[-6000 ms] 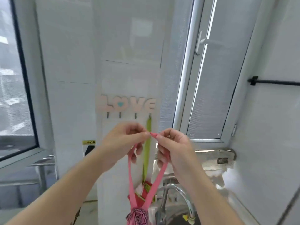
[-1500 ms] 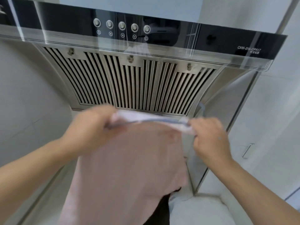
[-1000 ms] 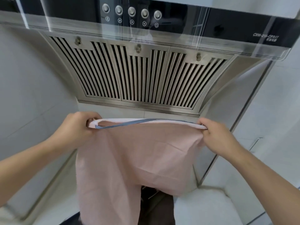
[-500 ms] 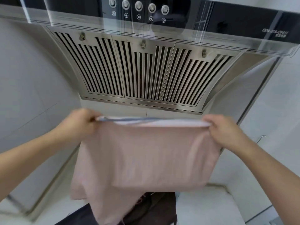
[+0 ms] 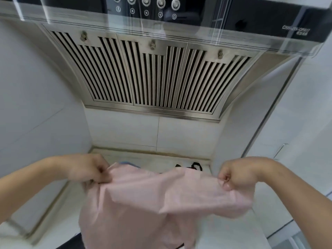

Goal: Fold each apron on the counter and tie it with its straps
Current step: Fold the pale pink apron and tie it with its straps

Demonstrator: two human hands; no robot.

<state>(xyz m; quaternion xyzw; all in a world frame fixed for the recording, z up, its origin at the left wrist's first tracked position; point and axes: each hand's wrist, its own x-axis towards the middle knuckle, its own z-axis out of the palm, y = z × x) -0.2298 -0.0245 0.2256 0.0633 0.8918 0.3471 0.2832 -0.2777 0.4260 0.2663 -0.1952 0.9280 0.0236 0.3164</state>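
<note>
Pink fabric fills the lower centre of the frame: the apron hangs spread between two hands, its top edge sagging in the middle and its body falling out of view at the bottom edge. The cloth is blurred.

The left hand, at lower left, grips the apron's upper left corner with curled fingers. A blue strap shows just behind that corner. The right hand, at lower right, pinches the upper right corner between thumb and curled fingers. Both hands are closed on the cloth and well apart from each other.

A black strap lies on the pale counter behind the apron, right of centre.

The range hood occupies the upper half of the frame. Its slatted steel grille has three panels, each with a knob. On the black glass panel above, five round buttons stand in a row at top centre, each with a small circled symbol beneath it. At upper right the panel bears light lettering; it is too blurred to read with confidence.

White tiled wall flanks the hood on both sides.
</note>
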